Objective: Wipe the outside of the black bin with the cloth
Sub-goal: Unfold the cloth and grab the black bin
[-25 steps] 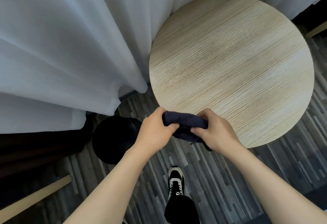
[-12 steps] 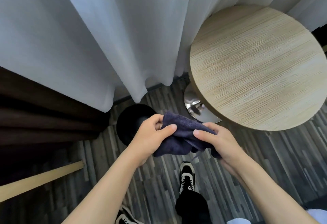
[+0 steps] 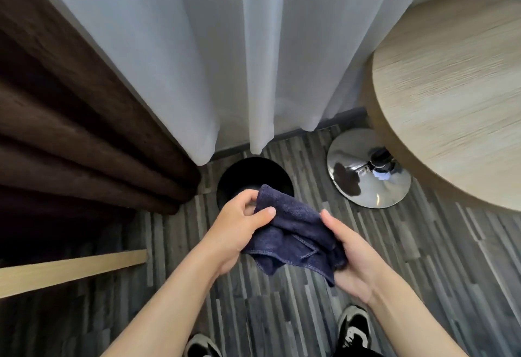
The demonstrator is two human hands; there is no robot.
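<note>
Wiping had not begun: both hands, left and right, fingers pinching the cloth, hovered above the bin, untouched

A furnished indoor room, most likely a hotel room or a bedroom, is suggested. A window wall is covered by sheer white curtains reaching the floor, with heavy brown drapes drawn aside next to them. The floor is laid in grey wood-look strips. A round, pale wood table is carried on a polished chrome base (a single pedestal). A small black bin is set against the curtains.
</note>
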